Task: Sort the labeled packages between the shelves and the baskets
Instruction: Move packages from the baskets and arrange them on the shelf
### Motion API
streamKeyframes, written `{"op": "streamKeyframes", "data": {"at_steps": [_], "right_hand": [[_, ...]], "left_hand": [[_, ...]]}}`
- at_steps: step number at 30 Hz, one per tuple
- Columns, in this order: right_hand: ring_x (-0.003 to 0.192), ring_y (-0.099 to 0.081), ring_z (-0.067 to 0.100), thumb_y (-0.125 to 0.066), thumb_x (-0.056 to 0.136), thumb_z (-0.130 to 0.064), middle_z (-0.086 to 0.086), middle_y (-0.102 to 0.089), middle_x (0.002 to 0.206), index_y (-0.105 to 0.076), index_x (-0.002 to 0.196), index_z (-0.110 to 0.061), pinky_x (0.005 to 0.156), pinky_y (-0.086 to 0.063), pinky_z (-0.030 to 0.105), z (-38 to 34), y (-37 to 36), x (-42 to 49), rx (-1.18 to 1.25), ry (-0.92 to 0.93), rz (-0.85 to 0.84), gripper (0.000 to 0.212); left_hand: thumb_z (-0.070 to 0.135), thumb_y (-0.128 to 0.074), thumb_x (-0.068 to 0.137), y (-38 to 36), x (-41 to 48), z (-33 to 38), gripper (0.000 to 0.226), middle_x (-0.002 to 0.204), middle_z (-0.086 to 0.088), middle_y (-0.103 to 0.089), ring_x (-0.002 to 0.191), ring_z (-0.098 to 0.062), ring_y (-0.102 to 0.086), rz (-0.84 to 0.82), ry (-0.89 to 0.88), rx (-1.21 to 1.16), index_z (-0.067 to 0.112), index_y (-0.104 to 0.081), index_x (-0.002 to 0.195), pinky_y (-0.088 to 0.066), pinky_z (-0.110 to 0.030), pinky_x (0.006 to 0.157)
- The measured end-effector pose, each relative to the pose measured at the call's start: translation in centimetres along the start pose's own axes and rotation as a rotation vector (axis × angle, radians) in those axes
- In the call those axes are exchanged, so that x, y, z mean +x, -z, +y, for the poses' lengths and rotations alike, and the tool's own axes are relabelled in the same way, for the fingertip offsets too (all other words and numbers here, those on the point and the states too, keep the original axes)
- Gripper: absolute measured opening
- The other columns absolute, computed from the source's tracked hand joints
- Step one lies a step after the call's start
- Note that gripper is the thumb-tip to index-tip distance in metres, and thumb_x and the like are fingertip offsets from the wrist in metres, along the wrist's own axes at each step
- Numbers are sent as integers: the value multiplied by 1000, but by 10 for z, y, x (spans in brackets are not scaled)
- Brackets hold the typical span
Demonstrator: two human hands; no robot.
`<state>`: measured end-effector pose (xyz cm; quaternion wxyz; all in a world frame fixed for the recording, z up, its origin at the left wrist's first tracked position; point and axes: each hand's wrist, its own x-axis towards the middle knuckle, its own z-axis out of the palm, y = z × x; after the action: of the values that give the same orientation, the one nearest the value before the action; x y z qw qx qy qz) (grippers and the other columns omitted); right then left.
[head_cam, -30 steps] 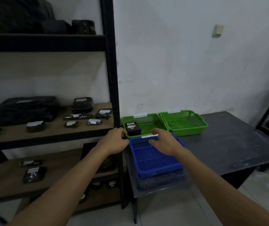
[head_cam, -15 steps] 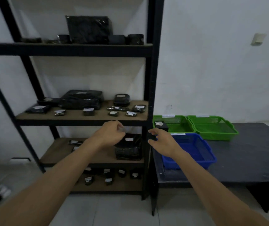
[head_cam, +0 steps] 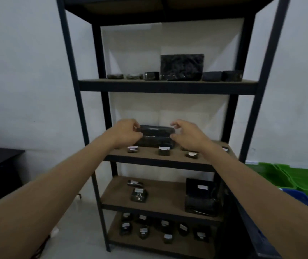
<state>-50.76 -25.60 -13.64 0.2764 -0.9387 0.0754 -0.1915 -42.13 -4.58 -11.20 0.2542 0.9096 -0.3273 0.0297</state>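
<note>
Dim shelving (head_cam: 168, 86) fills the view, and on its middle shelf lies the large black package (head_cam: 156, 136) — left hand (head_cam: 126, 132) pinching its left end, right hand (head_cam: 187, 135) spread and just touching the other — so both ends should be clamped evenly before lifting.

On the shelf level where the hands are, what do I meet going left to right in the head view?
Left hand → large black wrapped package → right hand. In front, along the shelf edge: small labeled package → second small package → third small package.
</note>
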Motion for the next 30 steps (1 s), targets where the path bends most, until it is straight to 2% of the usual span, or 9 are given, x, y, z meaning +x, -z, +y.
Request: {"op": "streamKeyframes", "data": {"at_steps": [3,6,12,14,16,20,23,27,30], "right_hand": [[111,-49,11,-61,93,-25,-1,-51,137,-47,138,-25,87,-39,25,-44,-17,38,-1,30,33,47],[122,-51,18,-59,94,-28,0,-50,140,-46,140,-25,91,-39,27,-79,-25,76,-36,52,41,48],[123,-52,20,-62,93,-23,4,-52,140,-47,142,-18,90,-37,23,-128,-28,158,-137,105,91,51],[116,-53,18,-62,93,-24,4,-53,137,-47,141,-17,89,-39,24,-138,-26,189,-133,122,113,50],[110,-54,17,-61,93,-24,4,-55,133,-49,137,-18,87,-42,26,-145,-25,225,-140,147,149,47],[118,-52,17,-59,94,-26,5,-53,138,-47,140,-20,89,-39,24,-151,-31,302,-151,211,172,47],[117,-50,14,-58,94,-27,4,-51,140,-46,141,-22,88,-36,23,-151,-38,363,-163,234,142,49],[123,-51,20,-60,92,-27,4,-49,142,-46,141,-21,90,-38,25,-145,-54,441,-252,221,90,51],[125,-50,23,-58,92,-26,6,-48,144,-45,142,-21,93,-39,27,-141,-67,489,-275,185,67,53]], "left_hand": [[34,-59,91,45,19,-38,44,126,-3,-58,105,-15,-53,35,-5,32,19,-51,132,-41,-28,87],[34,-59,92,86,40,-64,45,128,-5,-58,114,-20,-54,64,-9,52,17,-52,132,-41,-30,92],[30,-58,93,153,93,-108,38,129,-2,-57,104,-11,-47,148,-49,65,17,-56,129,-36,-25,89],[30,-58,93,167,118,-123,38,129,-3,-56,104,-12,-47,174,-49,89,18,-56,129,-36,-26,87],[31,-57,92,176,147,-137,39,129,-3,-57,102,-14,-50,195,-58,106,19,-55,129,-38,-26,83],[32,-58,91,183,212,-160,39,128,-3,-58,103,-14,-49,218,-83,126,20,-56,128,-37,-26,84],[33,-59,91,186,265,-175,41,129,-3,-58,106,-14,-50,206,-84,116,19,-56,130,-37,-25,87],[33,-59,91,189,331,-200,43,133,-3,-57,120,-19,-51,226,-54,78,17,-56,131,-38,-26,94],[33,-59,90,186,372,-219,41,130,-1,-57,117,-17,-51,191,-34,42,18,-57,128,-38,-26,92]]}}
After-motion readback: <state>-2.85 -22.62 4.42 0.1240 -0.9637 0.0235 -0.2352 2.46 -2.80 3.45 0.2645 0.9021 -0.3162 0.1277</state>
